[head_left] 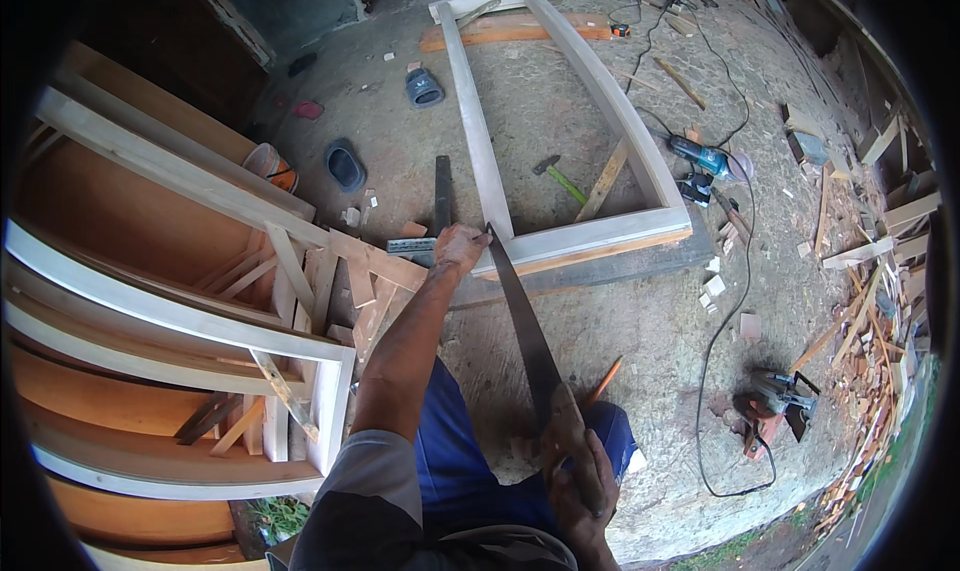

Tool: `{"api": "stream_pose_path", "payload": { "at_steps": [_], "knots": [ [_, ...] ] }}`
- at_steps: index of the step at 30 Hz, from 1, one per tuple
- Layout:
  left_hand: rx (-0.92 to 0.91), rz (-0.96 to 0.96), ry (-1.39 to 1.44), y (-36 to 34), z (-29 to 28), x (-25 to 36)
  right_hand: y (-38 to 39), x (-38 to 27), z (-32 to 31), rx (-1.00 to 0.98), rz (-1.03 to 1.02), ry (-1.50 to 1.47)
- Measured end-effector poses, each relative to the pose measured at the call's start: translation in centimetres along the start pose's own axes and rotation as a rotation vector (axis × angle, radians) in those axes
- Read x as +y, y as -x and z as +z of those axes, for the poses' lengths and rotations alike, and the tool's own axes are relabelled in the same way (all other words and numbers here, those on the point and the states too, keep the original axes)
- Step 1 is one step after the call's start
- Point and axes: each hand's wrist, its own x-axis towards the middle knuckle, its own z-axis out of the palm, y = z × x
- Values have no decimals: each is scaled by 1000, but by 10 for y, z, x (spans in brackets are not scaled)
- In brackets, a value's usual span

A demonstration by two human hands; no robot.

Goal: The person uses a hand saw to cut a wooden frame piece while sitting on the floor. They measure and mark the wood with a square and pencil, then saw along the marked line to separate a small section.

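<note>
My right hand (588,481) is wrapped round the wooden handle of a handsaw (527,321), low in front of my legs. The long dark blade slants forward, its narrow tip at the near left corner of a pale wooden frame (590,233). My left hand (462,249) is closed at that corner, its thumb beside the blade. It seems to grip the end of the near rail; the fingertips are hidden. Just beyond stands a dark try square blade (443,193). Inside the frame lie a green-handled hammer (562,178) and a loose wood strip (603,183).
More wooden frames (180,316) are stacked at the left. A blue angle grinder (698,157) and a circular saw (775,406) lie on the right with trailing cords. Grey clogs (345,166) and a bucket (270,167) stand at left. Offcuts (870,371) line the right edge.
</note>
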Motion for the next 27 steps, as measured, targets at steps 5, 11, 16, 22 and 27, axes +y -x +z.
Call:
{"api": "stream_pose_path", "payload": {
  "at_steps": [5,11,16,22,27],
  "knots": [
    [-45,-102,372,18,-26,13,-141,54,68,-86,-98,227],
    [-198,686,353,126,-61,69,-172,80,63,-133,-146,171],
    [-162,812,51,138,-37,92,-143,68,57,-138,-36,153],
    [32,766,245,289,12,132,7,0,-24,-233,-131,415],
    [80,804,212,142,-6,102,-132,45,55,-93,-144,250]
  ]
}}
